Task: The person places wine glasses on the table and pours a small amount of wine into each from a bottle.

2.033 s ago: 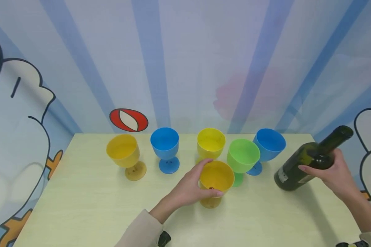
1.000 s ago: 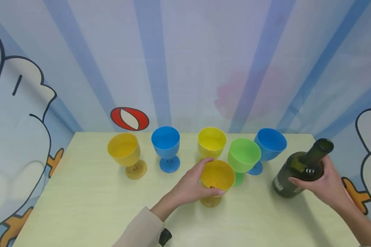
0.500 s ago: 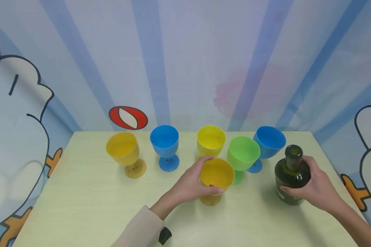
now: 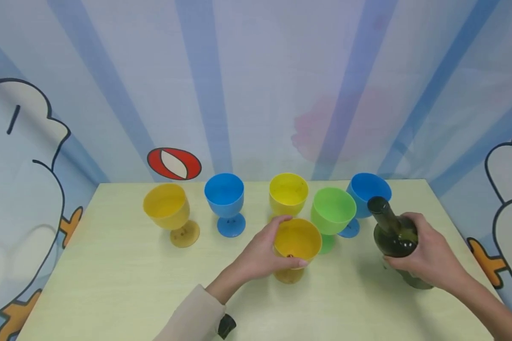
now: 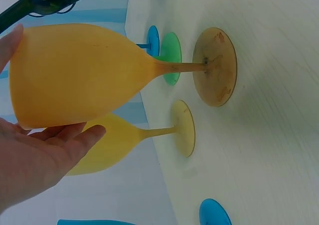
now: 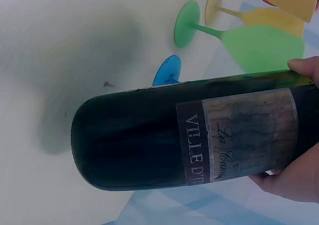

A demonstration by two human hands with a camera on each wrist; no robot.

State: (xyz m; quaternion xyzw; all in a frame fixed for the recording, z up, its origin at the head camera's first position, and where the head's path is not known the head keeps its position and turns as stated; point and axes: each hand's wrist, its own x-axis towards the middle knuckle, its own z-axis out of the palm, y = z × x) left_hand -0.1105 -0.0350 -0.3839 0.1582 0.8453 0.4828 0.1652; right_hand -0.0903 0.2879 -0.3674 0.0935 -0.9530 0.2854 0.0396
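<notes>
"What's the left hand [image 4: 260, 253] got?"

"An orange goblet [image 4: 297, 239]. Thumb and fingers curl round its bowl, and it stands upright on the pale table [image 4: 111, 284]."

"And the right hand [image 4: 428, 253]?"

"Wrapped round a dark green bottle [image 4: 394, 237] (its label [image 6: 249, 135] is badly stained, by the way), tilted, with the neck leaning toward the cups. The mouth is well apart from the orange goblet."

"Which others are close?"

"A yellow goblet [image 4: 288, 194] just behind, a green goblet [image 4: 333, 210] just beside it; touching or not, I can't tell. Past the green, a blue goblet [image 4: 364, 196]. Off left, another blue one [image 4: 224, 194] and a second orange one [image 4: 166, 207]."
</notes>
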